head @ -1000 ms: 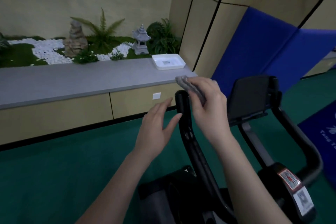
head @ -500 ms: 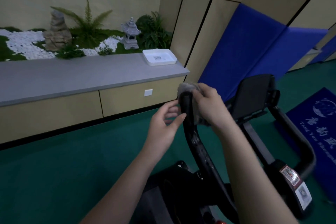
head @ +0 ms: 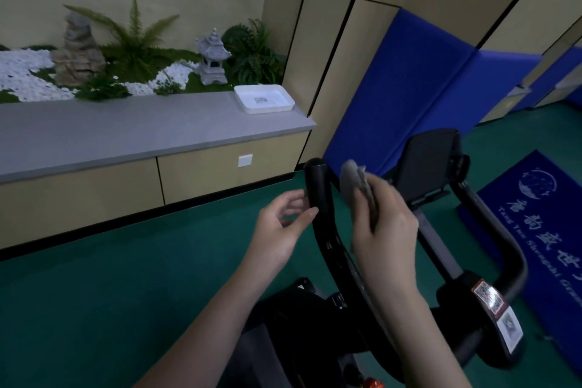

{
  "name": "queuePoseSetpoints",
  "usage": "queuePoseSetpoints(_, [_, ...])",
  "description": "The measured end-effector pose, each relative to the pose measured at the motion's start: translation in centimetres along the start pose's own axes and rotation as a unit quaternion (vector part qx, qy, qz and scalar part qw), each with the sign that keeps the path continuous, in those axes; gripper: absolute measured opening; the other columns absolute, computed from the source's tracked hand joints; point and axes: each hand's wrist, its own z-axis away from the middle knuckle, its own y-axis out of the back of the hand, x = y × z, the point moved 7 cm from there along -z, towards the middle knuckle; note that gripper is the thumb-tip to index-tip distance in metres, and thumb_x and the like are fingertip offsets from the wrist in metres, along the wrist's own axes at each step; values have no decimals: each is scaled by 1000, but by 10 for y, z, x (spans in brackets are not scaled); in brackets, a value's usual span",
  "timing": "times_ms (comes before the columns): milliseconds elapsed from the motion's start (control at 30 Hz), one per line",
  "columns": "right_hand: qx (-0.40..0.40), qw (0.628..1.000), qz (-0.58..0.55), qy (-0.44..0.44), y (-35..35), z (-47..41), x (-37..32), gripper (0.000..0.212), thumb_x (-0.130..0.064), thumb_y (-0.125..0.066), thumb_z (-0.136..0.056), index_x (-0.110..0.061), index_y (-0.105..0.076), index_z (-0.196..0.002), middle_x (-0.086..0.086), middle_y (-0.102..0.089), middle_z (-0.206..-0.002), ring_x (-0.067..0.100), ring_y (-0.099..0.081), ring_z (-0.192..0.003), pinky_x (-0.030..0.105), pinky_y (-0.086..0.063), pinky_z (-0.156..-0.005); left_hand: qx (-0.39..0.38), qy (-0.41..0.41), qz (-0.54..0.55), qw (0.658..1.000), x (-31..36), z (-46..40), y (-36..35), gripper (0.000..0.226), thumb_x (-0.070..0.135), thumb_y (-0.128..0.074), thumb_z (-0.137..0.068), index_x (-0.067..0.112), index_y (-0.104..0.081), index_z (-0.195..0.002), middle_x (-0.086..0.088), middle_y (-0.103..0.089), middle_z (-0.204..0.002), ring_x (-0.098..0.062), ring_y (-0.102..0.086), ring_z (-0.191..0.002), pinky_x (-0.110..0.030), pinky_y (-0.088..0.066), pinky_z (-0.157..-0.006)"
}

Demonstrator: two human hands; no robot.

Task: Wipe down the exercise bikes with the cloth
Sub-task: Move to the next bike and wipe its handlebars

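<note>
At ten o'clock in my view a grey counter (head: 132, 132) runs along the wall, backed by a small rock garden with ferns and a stone lantern (head: 212, 58). A white tray (head: 264, 99) sits at the counter's right end, around eleven o'clock.

Near centre, my left hand (head: 280, 231) hangs just left of the black handlebar (head: 318, 195) of the exercise bike (head: 346, 309). Its fingers are loosely curled and hold nothing; the fingertips lie close against the bar's left side, though I cannot tell whether they touch it.

Just right of the bar, at about one o'clock from centre, my right hand (head: 385, 224) grips the folded grey cloth (head: 354, 187). The cloth's upper end sticks up above the fingers, beside the bar's top and apart from it.

Behind that hand stands the bike's dark console panel (head: 430, 164). The right handlebar (head: 500, 236) curves down towards four o'clock.

A blue pad (head: 409, 98) leans on the wall at two o'clock, and a blue mat (head: 541, 230) with white lettering lies on the green floor (head: 110, 293) at three o'clock.
</note>
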Motion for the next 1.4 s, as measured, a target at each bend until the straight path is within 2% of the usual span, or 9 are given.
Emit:
queuePoseSetpoints(267, [-101,994,-30,39,-14,26,10,10,-9,-65,-88,-8,-68,-97,3,-57,-93,8,-57,-82,4,-38,-74,18,-9,9,1000,1,6,2,26,6,-65,-86,31,-63,-96,10,-68,-94,0,-62,-88,-10,-46,-79])
queuePoseSetpoints(433, [-44,996,-58,51,-3,7,13,12,-4,-71,-83,-4,-70,-94,4,-59,-93,5,-56,-84,3,-38,-77,43,21,7,999,-5,16,1,20,14,-67,-86,26,-64,-101,5,-69,-101,-2,-63,-95,-15,-48,-86])
queuePoseSetpoints(600, [-142,982,-86,87,-14,17,14,10,-5,-72,-83,-7,-71,-92,1,-59,-90,1,-57,-81,6,-40,-74,66,25,4,997,-8,25,2,20,12,-66,-87,28,-65,-97,9,-71,-98,-6,-64,-97,-23,-48,-91])
queuePoseSetpoints(733, [-119,973,-78,182,7,-22,-11,14,-5,-72,-83,-9,-73,-96,1,-65,-93,6,-58,-86,10,-42,-77,81,50,30,995,-12,32,-3,15,19,-67,-86,28,-68,-98,6,-71,-103,-6,-64,-100,-19,-47,-90])
queuePoseSetpoints(867, [-228,903,-35,363,-21,-60,-55,20,-8,-70,-85,-10,-72,-105,3,-70,-96,20,-57,-92,27,-45,-82,112,72,51,990,-17,41,-6,15,21,-69,-85,21,-71,-100,6,-71,-102,-2,-63,-95,-9,-46,-81])
queuePoseSetpoints(967, [-352,809,47,469,-53,-52,-54,18,-9,-69,-84,-14,-72,-101,-2,-70,-92,21,-55,-94,38,-42,-82,119,97,76,985,-21,49,-5,21,19,-68,-86,15,-71,-107,4,-71,-102,3,-63,-91,-2,-43,-74])
queuePoseSetpoints(1100, [-492,678,102,537,-71,-20,-50,13,-15,-65,-84,-17,-73,-94,-5,-69,-85,19,-59,-88,36,-40,-85,138,128,105,977,-30,62,1,11,17,-67,-87,16,-69,-98,10,-68,-91,10,-62,-77,-1,-43,-68])
queuePoseSetpoints(1267, [-483,701,86,517,-77,-43,-71,15,-11,-61,-88,-7,-72,-97,7,-71,-87,26,-60,-85,33,-48,-76,110,150,85,979,-39,72,5,24,29,-68,-86,24,-70,-109,14,-70,-104,8,-60,-97,-13,-45,-84])
queuePoseSetpoints(1400, [-525,639,119,550,-84,-19,-62,16,-12,-62,-88,-10,-72,-101,7,-71,-88,28,-59,-87,44,-50,-76,108,150,89,979,-36,72,1,22,27,-68,-85,23,-71,-107,15,-69,-102,10,-61,-93,-11,-44,-82])
